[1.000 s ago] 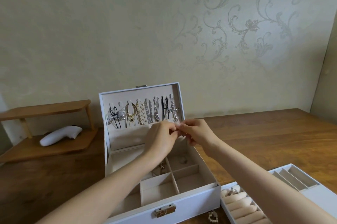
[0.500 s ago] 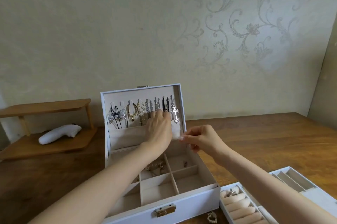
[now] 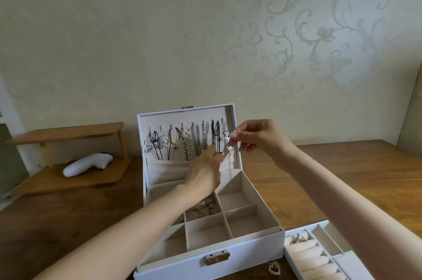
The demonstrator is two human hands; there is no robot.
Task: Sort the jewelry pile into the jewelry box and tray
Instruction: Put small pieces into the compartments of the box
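The right hand [image 3: 265,140] pinches the top of a silver cross necklace [image 3: 225,137] in front of the open lid of the jewelry box [image 3: 182,265]. The left hand [image 3: 204,171], just below, seems to pinch its chain.

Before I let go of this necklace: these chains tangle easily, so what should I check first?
1. The right hand pinches the top of the silver necklace: ok.
2. The left hand holds its chain lower down: ok.
3. Chain caught on a hook in the lid: cannot tell, fingers hide it.
4. Chain end tucked into the lid pocket: not ok, it hangs in front.
5. Chain clear of the black necklace beside it: cannot tell.
6. Lid standing open: ok.
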